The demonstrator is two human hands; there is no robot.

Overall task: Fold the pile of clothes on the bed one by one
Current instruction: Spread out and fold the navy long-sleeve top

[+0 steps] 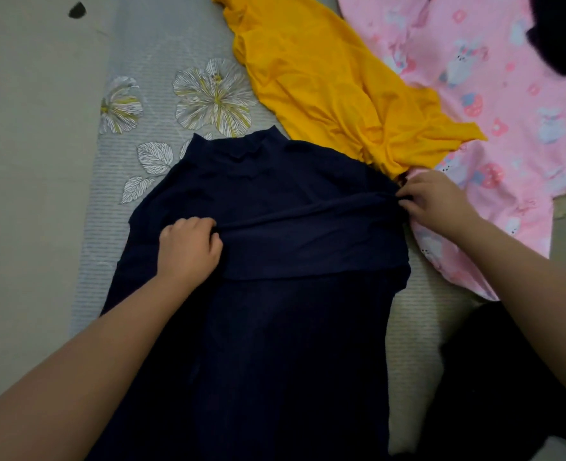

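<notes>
Head view: a navy garment lies spread flat on the bed, its high collar pointing away from the person and its long lower part running back toward the camera between the two forearms. A ridge of cloth crosses its middle from one hand to the other. The left hand has its fingers curled and grips the left end of that ridge. The right hand pinches the right end at the garment's edge, fingers bent over the fold.

Just beyond the right hand, touching the navy garment's shoulder, lies a crumpled yellow garment, stretching away toward the top of the view. Under and to the right of it spreads a pink printed garment with bunnies and strawberries, which also runs beneath the right wrist. A dark piece of cloth sits at the far right, past the pink one. Another dark cloth lies near the right forearm.

The bed sheet is grey with fine stripes and large white and yellow flowers, showing beyond the left hand. Left of the bed is a pale floor with a small dark mark.
</notes>
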